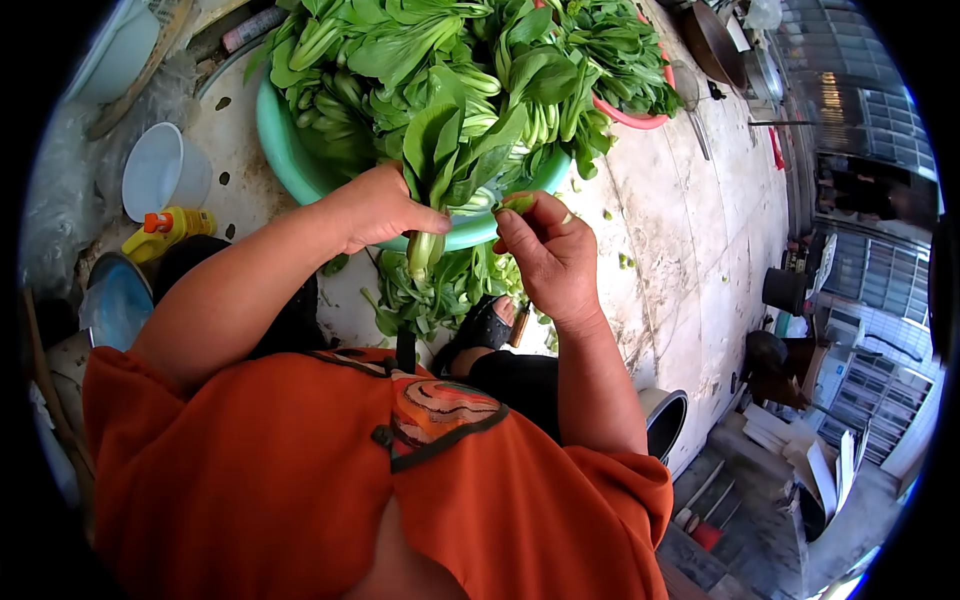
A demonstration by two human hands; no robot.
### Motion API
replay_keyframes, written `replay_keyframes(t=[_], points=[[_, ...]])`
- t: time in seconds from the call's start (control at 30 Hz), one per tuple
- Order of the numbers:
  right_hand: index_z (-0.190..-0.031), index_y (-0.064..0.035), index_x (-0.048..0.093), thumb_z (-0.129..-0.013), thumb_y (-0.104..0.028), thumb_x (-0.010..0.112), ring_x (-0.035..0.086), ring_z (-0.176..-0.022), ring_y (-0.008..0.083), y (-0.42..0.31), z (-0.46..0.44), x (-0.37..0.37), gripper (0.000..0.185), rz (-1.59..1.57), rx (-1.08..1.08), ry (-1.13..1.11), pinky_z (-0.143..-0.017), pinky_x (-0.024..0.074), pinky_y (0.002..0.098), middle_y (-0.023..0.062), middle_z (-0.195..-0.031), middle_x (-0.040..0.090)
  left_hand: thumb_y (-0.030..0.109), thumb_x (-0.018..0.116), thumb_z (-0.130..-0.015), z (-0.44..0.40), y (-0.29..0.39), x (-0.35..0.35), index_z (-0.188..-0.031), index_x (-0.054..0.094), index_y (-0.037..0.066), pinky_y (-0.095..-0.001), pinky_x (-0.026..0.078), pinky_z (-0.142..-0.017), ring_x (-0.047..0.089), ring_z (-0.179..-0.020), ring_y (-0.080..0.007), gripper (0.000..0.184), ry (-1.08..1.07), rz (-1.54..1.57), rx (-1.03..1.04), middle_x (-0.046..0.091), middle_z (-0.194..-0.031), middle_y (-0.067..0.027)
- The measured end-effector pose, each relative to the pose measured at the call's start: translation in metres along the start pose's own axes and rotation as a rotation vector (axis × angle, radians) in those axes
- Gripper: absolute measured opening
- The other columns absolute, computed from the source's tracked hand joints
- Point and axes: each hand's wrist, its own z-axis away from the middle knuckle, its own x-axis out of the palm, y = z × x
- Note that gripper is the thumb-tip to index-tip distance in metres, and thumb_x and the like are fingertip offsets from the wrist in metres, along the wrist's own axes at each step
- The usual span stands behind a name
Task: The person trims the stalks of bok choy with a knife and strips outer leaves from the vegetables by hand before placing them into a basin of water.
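Observation:
My left hand (395, 208) is closed around the stem of a bok choy (440, 165), its pale base pointing down and its leaves up. Close by on the right, my right hand (548, 245) pinches a small piece of green leaf (515, 204) between thumb and fingers. Both hands are over the near rim of a green basin (290, 165), which is heaped with bok choy (400, 50). Below the hands, loose green leaves (440, 290) lie in a pile on the floor by my foot.
A red basin (635, 118) of greens stands behind on the right. To the left are a white bucket (165, 170), a yellow bottle (168, 232) and a blue basin (118, 305). A knife-like wooden handle (520, 325) lies by my sandal (480, 330). A dark-mouthed pot (664, 420) stands at right.

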Motion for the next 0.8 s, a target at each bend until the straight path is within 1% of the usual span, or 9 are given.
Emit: replay_keyframes(t=[0.1, 0.13, 0.27, 0.37, 0.5, 0.63, 0.7, 0.77, 0.8], points=[[-0.104, 0.0025, 0.062, -0.091, -0.007, 0.063, 0.06, -0.071, 0.0082, 0.001, 0.003, 0.002, 0.016, -0.021, -0.098, 0.014, -0.065, 0.0497, 0.0211, 0.0025, -0.083, 0.063, 0.004, 0.072, -0.074, 0.002, -0.002, 0.004, -0.11, 0.065, 0.001, -0.031, 0.047, -0.085, 0.062, -0.089, -0.0162, 0.037, -0.035, 0.036, -0.016, 0.068, -0.099, -0.0078], [-0.098, 0.0005, 0.064, -0.089, -0.005, 0.063, 0.057, -0.065, 0.0048, -0.005, 0.005, 0.006, 0.011, -0.098, -0.12, 0.046, -0.06, 0.0471, 0.0207, -0.0007, -0.073, 0.062, 0.004, 0.072, -0.074, 0.001, -0.003, 0.003, -0.11, 0.065, 0.001, -0.0306, 0.047, -0.084, 0.062, -0.088, -0.016, 0.037, -0.05, 0.009, -0.03, 0.068, -0.099, -0.0081], [-0.099, -0.003, 0.066, -0.083, -0.003, 0.065, 0.06, -0.063, 0.011, 0.005, 0.001, 0.006, 0.016, 0.098, -0.308, 0.136, -0.061, 0.0499, 0.0234, 0.0069, -0.081, 0.063, 0.008, 0.074, -0.072, 0.006, 0.002, 0.009, -0.111, 0.065, 0.002, -0.0293, 0.047, -0.085, 0.062, -0.09, -0.0173, 0.041, -0.067, -0.144, -0.03, 0.069, -0.1, -0.0084], [-0.105, -0.0002, 0.065, -0.089, -0.003, 0.063, 0.061, -0.072, 0.0063, -0.001, 0.0, 0.007, 0.017, 0.225, -0.233, 0.149, -0.066, 0.0495, 0.0202, 0.0008, -0.082, 0.065, 0.01, 0.075, -0.072, 0.003, -0.012, 0.013, -0.111, 0.065, 0.003, -0.0301, 0.047, -0.085, 0.062, -0.09, -0.0175, 0.041, -0.078, -0.175, 0.005, 0.069, -0.1, -0.0087], [-0.101, -0.0021, 0.066, -0.085, -0.002, 0.064, 0.061, -0.065, 0.0093, 0.0, -0.002, 0.008, 0.017, 0.215, -0.159, 0.158, -0.063, 0.0499, 0.0227, 0.0055, -0.081, 0.064, 0.01, 0.075, -0.073, 0.006, -0.008, 0.013, -0.108, 0.065, 0.001, -0.0304, 0.048, -0.084, 0.063, -0.089, -0.0179, 0.038, -0.101, -0.21, -0.022, 0.068, -0.098, -0.0091], [-0.101, -0.0015, 0.066, -0.086, 0.0, 0.063, 0.059, -0.068, 0.0046, -0.004, 0.0, -0.01, 0.016, -0.083, -0.154, 0.158, -0.062, 0.0473, 0.0194, 0.0014, -0.08, 0.064, 0.009, 0.075, -0.073, 0.003, -0.008, 0.006, -0.108, 0.065, 0.0, -0.0307, 0.048, -0.082, 0.062, -0.087, -0.018, 0.037, -0.082, -0.082, -0.068, 0.068, -0.097, -0.0094], [-0.103, -0.0007, 0.066, -0.087, 0.0, 0.062, 0.058, -0.068, 0.0038, -0.003, 0.003, -0.029, 0.017, -0.116, -0.105, 0.153, -0.063, 0.0471, 0.0187, 0.002, -0.081, 0.065, 0.006, 0.076, -0.074, 0.001, -0.007, 0.003, -0.109, 0.064, 0.004, -0.0301, 0.046, -0.086, 0.06, -0.091, -0.014, 0.037, -0.067, -0.019, -0.066, 0.066, -0.098, -0.0039], [-0.106, -0.0012, 0.067, -0.084, -0.006, 0.065, 0.064, -0.072, 0.0114, 0.016, 0.0, -0.059, 0.022, 0.346, 0.116, 0.064, -0.067, 0.051, 0.0242, 0.0082, -0.086, 0.068, 0.006, 0.076, -0.075, 0.0, -0.007, -0.001, -0.108, 0.064, 0.004, -0.0314, 0.048, -0.086, 0.06, -0.092, -0.0147, 0.035, -0.055, -0.01, -0.018, 0.066, -0.097, -0.0039], [-0.114, -0.0024, 0.064, -0.079, -0.017, 0.069, 0.067, -0.086, 0.0239, 0.023, -0.002, -0.067, 0.038, 0.86, 0.194, -0.046, -0.078, 0.0531, 0.0335, 0.015, -0.097, 0.069, 0.006, 0.076, -0.075, 0.004, -0.002, 0.001, -0.107, 0.063, 0.004, -0.0321, 0.049, -0.084, 0.061, -0.093, -0.0157, 0.035, -0.045, 0.07, -0.037, 0.066, -0.097, -0.004]])
